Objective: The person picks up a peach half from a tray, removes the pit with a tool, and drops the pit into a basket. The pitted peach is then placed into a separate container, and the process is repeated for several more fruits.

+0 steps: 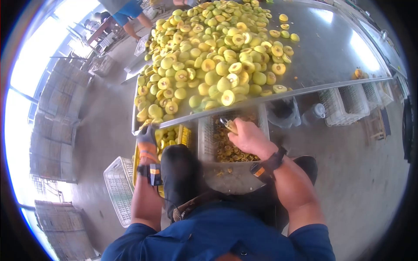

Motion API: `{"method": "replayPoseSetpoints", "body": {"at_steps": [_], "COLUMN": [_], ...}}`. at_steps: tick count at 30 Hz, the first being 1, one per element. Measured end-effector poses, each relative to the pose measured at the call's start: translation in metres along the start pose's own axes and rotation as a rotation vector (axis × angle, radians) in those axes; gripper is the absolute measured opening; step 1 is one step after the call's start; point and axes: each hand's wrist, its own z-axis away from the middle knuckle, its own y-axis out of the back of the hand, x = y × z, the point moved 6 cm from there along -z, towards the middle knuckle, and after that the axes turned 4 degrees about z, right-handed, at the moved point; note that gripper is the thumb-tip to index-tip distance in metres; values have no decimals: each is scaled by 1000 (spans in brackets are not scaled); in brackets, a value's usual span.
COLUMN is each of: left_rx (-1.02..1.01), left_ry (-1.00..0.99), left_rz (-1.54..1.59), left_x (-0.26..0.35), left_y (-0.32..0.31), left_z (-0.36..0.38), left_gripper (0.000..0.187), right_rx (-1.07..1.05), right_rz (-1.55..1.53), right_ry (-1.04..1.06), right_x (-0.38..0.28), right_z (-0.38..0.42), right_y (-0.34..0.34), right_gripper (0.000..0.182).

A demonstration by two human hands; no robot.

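My right hand (248, 138) is closed around the wooden handle of a small pitting spoon (229, 125) with a rounded metal tip. It is held above a pale plastic crate (202, 145) containing brown pits and scraps (233, 152). My left hand (147, 138), in a grey and orange glove, is at the table's front left edge, beside a yellow crate (186, 136) of fruit pieces. Its fingers are blurred, and whether they hold a fruit cannot be made out. Just beyond is a large heap of yellow-green peaches (213, 78), many halved with brown centres showing.
The heap rests on a metal table (322, 52) with a raised rim. White crates (344, 104) and a clear plastic jug (314, 114) stand under its right side. A white basket (118, 185) is by my left arm. Stacked crates (56, 126) line the left; another person (126, 15) stands behind.
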Motion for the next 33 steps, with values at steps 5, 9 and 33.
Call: {"method": "replayPoseSetpoints", "body": {"at_steps": [5,9,33], "left_rx": [35,-305,-695], "left_ry": [-349,-452,-426], "left_rz": [-432,-392,-408], "left_x": [58,100,88], "left_y": [-41,-170,-257], "left_z": [19,32,10], "left_gripper": [23,35,46], "right_rx": [34,252,333], "right_rz": [-11,-95,-185], "right_ry": [42,33,-216], "right_x": [0,15,14], "right_z": [-7,-29,-87], "right_y": [2,3,-2], "right_gripper": [31,34,38]}}
